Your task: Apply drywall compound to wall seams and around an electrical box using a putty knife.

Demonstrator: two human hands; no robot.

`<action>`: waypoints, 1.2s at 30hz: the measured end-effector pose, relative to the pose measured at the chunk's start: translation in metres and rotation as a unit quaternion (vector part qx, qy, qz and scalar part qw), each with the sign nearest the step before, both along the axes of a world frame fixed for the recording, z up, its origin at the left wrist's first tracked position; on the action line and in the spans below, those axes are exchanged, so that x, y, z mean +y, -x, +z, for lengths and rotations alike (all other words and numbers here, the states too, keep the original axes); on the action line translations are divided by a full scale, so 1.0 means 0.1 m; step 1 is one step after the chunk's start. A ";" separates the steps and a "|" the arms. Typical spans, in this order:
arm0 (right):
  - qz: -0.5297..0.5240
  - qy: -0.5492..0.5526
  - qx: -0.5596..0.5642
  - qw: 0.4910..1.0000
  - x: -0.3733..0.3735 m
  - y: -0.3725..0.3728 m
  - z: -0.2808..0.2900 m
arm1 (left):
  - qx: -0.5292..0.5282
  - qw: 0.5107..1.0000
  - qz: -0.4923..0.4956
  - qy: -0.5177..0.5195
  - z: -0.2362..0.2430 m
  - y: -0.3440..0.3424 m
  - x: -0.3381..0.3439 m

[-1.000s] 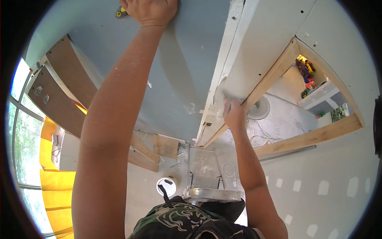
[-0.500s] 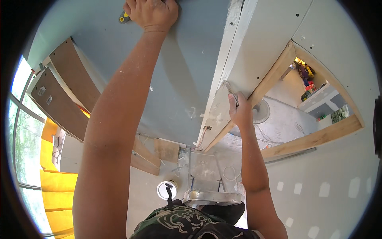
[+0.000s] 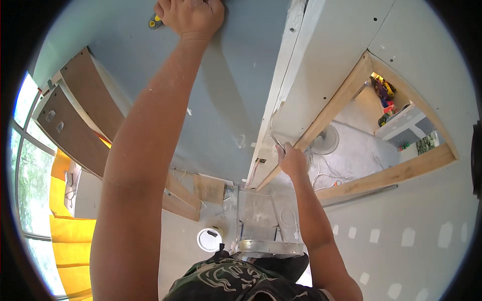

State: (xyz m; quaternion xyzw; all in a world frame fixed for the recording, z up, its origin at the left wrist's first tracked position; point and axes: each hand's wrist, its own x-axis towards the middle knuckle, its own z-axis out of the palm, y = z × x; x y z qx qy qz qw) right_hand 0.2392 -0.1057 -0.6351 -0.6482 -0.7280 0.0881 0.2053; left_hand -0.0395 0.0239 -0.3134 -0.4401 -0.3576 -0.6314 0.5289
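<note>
Shifted lower, the right hand (image 3: 292,159) grips a thin tool (image 3: 276,142) near the wooden frame (image 3: 337,100); left hand (image 3: 195,19), grip unclear

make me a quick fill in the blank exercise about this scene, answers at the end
The hand at the picture's top edge is the person's ____ one.
The right hand holds a thin tool near a large frame made of ____.
The cloth by the window is coloured ____.
The white bucket stands on the ____.

Missing words: left; wood; yellow; floor.
</note>
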 end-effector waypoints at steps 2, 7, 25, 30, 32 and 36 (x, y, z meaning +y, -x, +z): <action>0.017 -0.023 0.038 0.999 0.01 -0.03 0.06 | 0.014 1.000 0.016 0.002 -0.01 0.01 0.00; 0.088 -0.076 0.203 0.972 -0.02 0.00 0.45 | -0.008 1.000 0.002 0.020 0.01 -0.01 -0.06; 0.015 -0.193 0.090 0.977 0.38 0.06 0.30 | -0.005 1.000 -0.009 0.014 0.01 -0.01 -0.04; 0.007 -0.036 -0.026 0.999 0.13 -0.19 -0.75 | -0.018 1.000 -0.006 0.016 -0.04 -0.04 0.00; 0.002 -0.011 -0.017 1.000 0.07 -0.18 -0.93 | -0.008 0.999 0.048 0.009 -0.10 0.01 0.09; -0.004 -0.056 0.100 0.993 -0.11 0.05 -0.35 | 0.000 1.000 0.008 0.001 0.03 0.01 -0.07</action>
